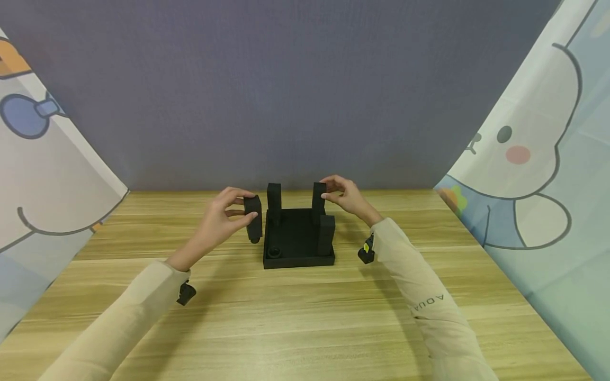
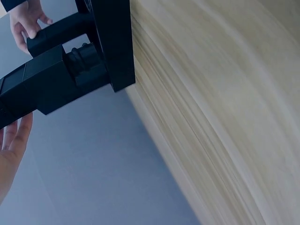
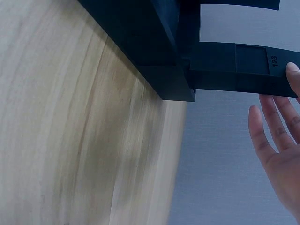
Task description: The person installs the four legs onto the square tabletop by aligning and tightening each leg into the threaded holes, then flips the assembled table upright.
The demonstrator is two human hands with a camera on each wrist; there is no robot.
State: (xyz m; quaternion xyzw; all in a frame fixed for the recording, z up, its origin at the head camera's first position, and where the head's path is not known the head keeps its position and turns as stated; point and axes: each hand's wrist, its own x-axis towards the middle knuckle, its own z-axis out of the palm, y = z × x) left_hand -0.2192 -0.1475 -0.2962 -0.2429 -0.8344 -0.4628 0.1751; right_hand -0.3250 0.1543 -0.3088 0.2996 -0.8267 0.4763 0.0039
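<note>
My left hand (image 1: 220, 218) pinches a black block-shaped leg (image 1: 254, 217) between thumb and fingers, holding it upright with a short round stub at its lower end. In the left wrist view that stub is a screw thread (image 2: 85, 58). The leg hangs just left of a black square base (image 1: 297, 262), whose near left corner has a round socket (image 1: 274, 253). My right hand (image 1: 350, 197) grips the top of the far right leg (image 1: 318, 201), which stands on the base. This leg (image 3: 253, 61) carries the mark "123" in the right wrist view.
Two more black legs stand on the base, one at the far left (image 1: 274, 203) and one at the near right (image 1: 326, 235). The base rests on a wood-grain table (image 1: 305, 317). Behind it rises a grey partition (image 1: 295, 95), with cartoon-printed curtains (image 1: 534, 211) at both sides.
</note>
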